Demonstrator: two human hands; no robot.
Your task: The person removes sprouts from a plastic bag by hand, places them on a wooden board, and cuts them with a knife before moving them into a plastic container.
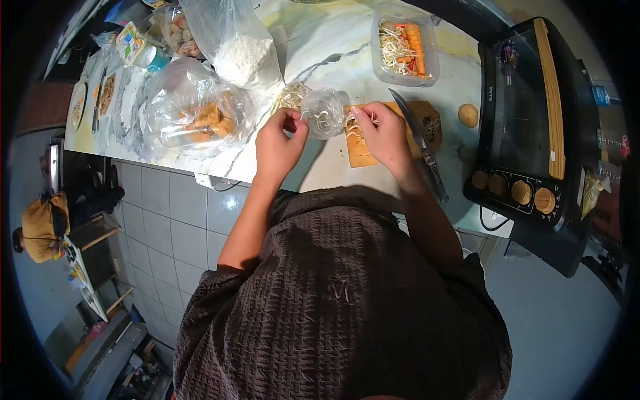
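Note:
My left hand (281, 143) is over the counter at the left side of a clear round container (325, 113), its thumb and fingers pinched; what lies between them is too small to name. On the container's other side, my right hand (385, 137) holds pale bean sprouts (353, 127) above the wooden cutting board (362, 156). A pile of bean sprouts (291, 97) sits behind my left hand. Close to the right of my right hand, a knife (419, 137) lies across the board, its handle toward the counter's front edge.
A plastic tub (405, 77) of sprouts and carrot stands behind the board. Bags of white powder (245, 60) and fried pieces (200, 120) are at left. A potato-like item (468, 115) and a black oven (523, 120) are at right. Another person (45, 227) sits far left.

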